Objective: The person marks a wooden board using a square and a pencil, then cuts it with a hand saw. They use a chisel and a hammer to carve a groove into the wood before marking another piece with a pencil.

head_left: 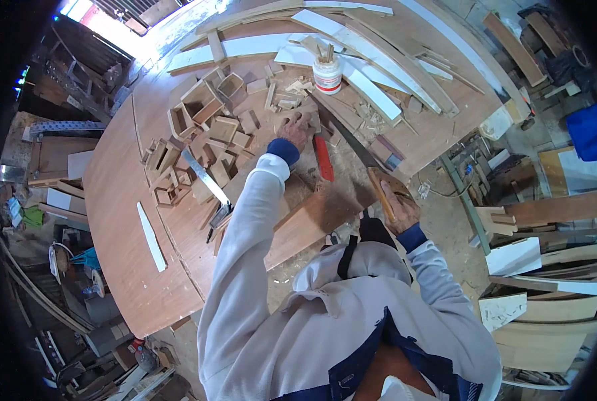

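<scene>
Over the worktop's (295, 237) near edge, handsaw (353, 141): seemed springy, best held by its handle (379, 182).
Right hand (402, 208): fingers clamped that handle.
Left hand (294, 131): fingers lay slightly apart on a stiff, light-looking board (313, 120).

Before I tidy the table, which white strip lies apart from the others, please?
The short strip on the left; the other strips lie farther away.

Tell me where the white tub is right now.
In the head view, the white tub stands on the table, just right of upper middle, beyond the left hand, between small wood offcuts and white-faced strips.
</scene>
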